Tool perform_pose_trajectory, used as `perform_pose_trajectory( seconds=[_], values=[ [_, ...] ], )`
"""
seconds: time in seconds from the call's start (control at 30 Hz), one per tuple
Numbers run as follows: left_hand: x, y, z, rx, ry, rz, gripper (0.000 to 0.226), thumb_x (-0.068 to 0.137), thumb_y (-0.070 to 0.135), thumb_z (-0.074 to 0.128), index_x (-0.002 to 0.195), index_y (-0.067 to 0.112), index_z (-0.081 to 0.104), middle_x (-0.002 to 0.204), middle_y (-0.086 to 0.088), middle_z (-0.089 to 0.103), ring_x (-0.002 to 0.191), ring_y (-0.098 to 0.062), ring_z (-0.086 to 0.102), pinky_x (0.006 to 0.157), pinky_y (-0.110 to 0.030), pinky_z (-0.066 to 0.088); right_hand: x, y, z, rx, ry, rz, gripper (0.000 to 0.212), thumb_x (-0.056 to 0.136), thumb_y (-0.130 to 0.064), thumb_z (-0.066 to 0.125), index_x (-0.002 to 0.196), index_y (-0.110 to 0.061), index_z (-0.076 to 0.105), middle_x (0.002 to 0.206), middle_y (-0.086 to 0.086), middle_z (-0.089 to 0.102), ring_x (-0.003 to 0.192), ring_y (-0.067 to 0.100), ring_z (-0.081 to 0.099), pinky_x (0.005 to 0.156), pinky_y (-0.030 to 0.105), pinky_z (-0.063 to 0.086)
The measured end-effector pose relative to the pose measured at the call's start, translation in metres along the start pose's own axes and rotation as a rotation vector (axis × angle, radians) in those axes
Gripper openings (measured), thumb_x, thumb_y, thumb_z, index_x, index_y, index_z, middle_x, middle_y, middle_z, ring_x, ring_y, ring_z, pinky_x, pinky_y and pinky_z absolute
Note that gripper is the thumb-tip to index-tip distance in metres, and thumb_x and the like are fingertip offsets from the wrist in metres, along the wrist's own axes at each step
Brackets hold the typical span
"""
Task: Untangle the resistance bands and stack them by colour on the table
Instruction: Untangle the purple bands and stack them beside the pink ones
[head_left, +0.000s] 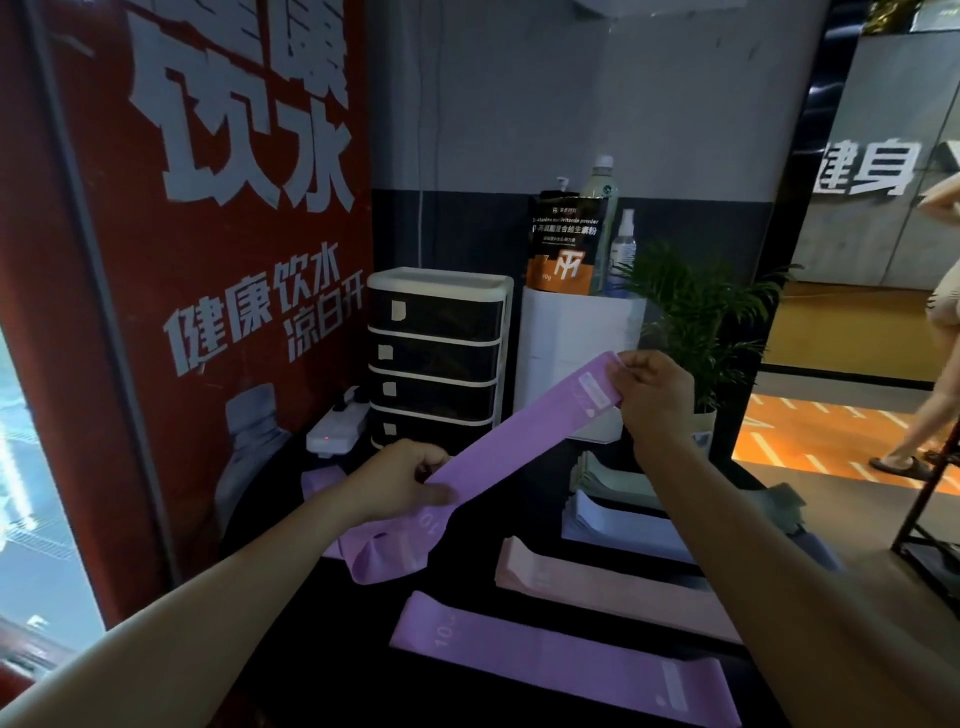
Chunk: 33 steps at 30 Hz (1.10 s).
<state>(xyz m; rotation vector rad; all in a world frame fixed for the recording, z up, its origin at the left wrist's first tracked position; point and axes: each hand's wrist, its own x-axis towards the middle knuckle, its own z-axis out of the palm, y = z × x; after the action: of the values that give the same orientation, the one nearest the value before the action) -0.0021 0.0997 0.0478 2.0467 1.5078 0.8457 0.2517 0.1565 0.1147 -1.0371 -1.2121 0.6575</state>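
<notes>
I hold a purple resistance band (524, 434) stretched above the black table (467, 551). My left hand (402, 480) grips its lower end, and my right hand (652, 387) pinches its upper end by the label. A second purple loop (382, 553) droops below my left hand onto the table. Flat on the table lie a purple band (561, 660) nearest me, a pink stack (597, 582) behind it, a pale blue stack (618, 519), and a grey-green stack (610, 475) farthest back. A grey and lilac tangle (795, 519) lies at the table's right edge.
At the back stand a black drawer unit (436, 358), a white power strip (337, 428), a white box (576, 338) bearing a powder pouch and bottles, and a potted plant (696, 322). A red poster panel (208, 260) lies left. A person (935, 338) walks at right beside a black rack (930, 499).
</notes>
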Motion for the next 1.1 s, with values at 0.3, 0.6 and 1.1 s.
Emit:
perform_pose_trajectory(
  seconds=[0.3,0.6,1.1],
  values=[
    [-0.023,-0.025,0.003,-0.294,0.085,-0.243,0.034,0.075,0.025,0.075,0.102,0.005,0.067,0.096,-0.009,0.064,0.088,-0.017,0.055,0.082,-0.036,0.048,-0.031,0.029,-0.050,-0.061,0.160,0.190,0.015,0.087,-0.009,0.060,0.074,-0.016,0.061,0.084,0.010,0.064,0.080,0.024,0.059,0.082,0.043,0.052],
    [-0.046,-0.019,0.046,-0.829,0.338,-0.440,0.006,0.088,0.007,0.061,0.094,0.007,0.062,0.090,-0.008,0.065,0.080,-0.018,0.060,0.057,-0.019,0.056,-0.088,0.070,-0.095,-0.165,0.202,0.325,0.020,0.086,-0.010,0.061,0.067,-0.016,0.060,0.066,0.003,0.057,0.069,0.021,0.053,0.063,0.032,0.042],
    [-0.093,-0.031,0.094,-0.112,0.623,-0.248,0.015,0.084,0.016,0.068,0.084,0.001,0.065,0.084,-0.007,0.063,0.082,-0.021,0.057,0.074,-0.028,0.038,-0.177,0.105,-0.123,-0.489,0.196,0.276,0.015,0.087,-0.004,0.058,0.091,0.008,0.066,0.092,0.020,0.067,0.086,0.031,0.059,0.068,0.029,0.036]
  ],
)
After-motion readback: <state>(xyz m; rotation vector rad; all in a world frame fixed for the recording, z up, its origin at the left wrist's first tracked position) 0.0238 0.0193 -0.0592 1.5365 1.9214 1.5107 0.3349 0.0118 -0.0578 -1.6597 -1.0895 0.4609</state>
